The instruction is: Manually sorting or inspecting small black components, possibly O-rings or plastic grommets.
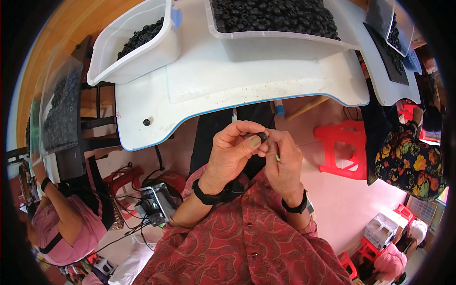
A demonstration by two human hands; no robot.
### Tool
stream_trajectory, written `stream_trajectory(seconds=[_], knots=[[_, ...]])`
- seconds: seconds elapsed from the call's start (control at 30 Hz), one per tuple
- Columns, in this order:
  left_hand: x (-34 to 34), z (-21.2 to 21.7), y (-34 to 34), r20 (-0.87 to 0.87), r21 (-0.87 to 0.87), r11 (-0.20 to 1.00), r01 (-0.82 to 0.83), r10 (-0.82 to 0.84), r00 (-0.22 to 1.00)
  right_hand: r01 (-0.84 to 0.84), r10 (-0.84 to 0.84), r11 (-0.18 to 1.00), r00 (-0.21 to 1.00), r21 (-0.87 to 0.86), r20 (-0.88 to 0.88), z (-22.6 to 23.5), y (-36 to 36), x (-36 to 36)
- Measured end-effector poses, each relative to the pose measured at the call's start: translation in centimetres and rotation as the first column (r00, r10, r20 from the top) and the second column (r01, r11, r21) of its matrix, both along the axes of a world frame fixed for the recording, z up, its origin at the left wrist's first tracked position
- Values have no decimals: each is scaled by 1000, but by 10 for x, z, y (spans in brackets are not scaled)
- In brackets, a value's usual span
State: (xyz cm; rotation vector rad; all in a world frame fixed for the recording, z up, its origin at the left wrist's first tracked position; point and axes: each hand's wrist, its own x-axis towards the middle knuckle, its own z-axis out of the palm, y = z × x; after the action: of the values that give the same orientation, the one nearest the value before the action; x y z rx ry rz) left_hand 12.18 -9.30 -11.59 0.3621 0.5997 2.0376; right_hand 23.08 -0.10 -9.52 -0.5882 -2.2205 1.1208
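Note:
Above my lap, just off the table's near edge, both hands meet at chest height. Between thumb and fingertips my left hand (233, 153) pinches a small round black part (261, 137), with its thumb lying along the part's side. Close against it, my right hand (284, 166) is closed, its fingertips touching or nearly touching the black part. A thin green piece (278, 157) shows between the right fingers; most of it is hidden, so its kind is unclear. One loose black part (146, 122) lies at the left end of the white table (213, 90).
A white bin (142, 64) partly filled with black parts stands at the table's left. A bigger translucent bin (280, 47), heaped with them, is at the back. A red stool (341, 147) stands right; cables (135, 209) hang left. Other people sit on both sides.

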Motion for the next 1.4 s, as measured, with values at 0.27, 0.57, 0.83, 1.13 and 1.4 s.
stream_trajectory(seconds=[0.27,0.57,0.83,1.13,1.4], knots=[[3,-1,-2,11,-39,999,-4,5,1000,8,-37,981,988,194,149,5,-2,-1],[3,-3,-5,-28,-43,999,26,-27,999,-15,-35,964,982,265,186,4,-1,-1],[2,-5,-7,-33,-32,999,44,-45,998,-10,-50,959,977,283,205,5,-4,-2],[2,-5,-8,11,-95,995,42,-41,999,-22,-35,963,978,268,206,3,-5,-2],[4,-9,-7,4,-68,997,35,-35,999,-20,-28,969,981,246,192,3,-6,-2]])
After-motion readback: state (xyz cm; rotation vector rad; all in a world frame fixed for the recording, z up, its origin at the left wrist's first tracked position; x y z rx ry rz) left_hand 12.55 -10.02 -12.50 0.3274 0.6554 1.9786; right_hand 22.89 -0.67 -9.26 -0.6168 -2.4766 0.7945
